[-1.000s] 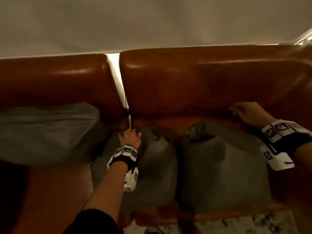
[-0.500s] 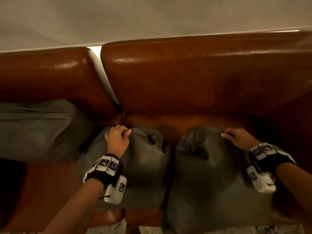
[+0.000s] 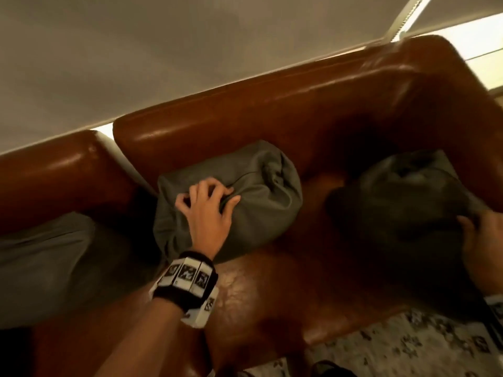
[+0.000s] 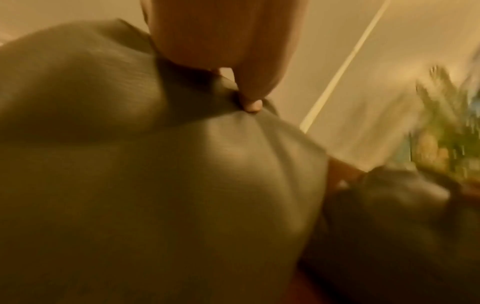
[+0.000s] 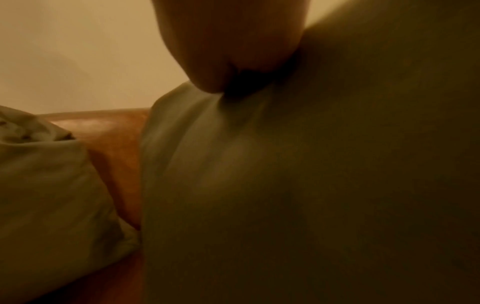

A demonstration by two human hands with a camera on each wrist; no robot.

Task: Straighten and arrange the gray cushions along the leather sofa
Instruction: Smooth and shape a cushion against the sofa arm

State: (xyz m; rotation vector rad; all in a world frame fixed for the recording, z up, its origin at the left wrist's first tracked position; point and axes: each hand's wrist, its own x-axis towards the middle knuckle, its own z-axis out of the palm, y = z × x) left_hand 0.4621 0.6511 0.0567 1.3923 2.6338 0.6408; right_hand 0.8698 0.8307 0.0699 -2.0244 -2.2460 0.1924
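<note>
On the brown leather sofa (image 3: 272, 110) are two gray cushions, set apart. My left hand (image 3: 204, 205) grips the fabric of the middle gray cushion (image 3: 261, 191), which leans against the backrest; in the left wrist view my fingers (image 4: 249, 90) pinch a fold of that cushion (image 4: 182, 185). At the right edge, my right hand (image 3: 481, 240) holds the darker right gray cushion (image 3: 402, 202) near the sofa's arm. The right wrist view is filled by that cushion (image 5: 311, 185), with my hand (image 5: 228, 51) gripping its top. A third gray cushion (image 3: 46, 257) lies at the left.
A pale wall and a window blind (image 3: 190, 50) rise behind the sofa. A patterned rug (image 3: 394, 346) lies in front of the seat. Bare leather seat (image 3: 299, 281) shows between the two held cushions. A blurred green plant (image 4: 446, 123) stands beyond the sofa's right end.
Both cushions were lying side by side on the seat; now they are pulled apart, the middle one raised against the backrest and the right one moved toward the sofa's arm.
</note>
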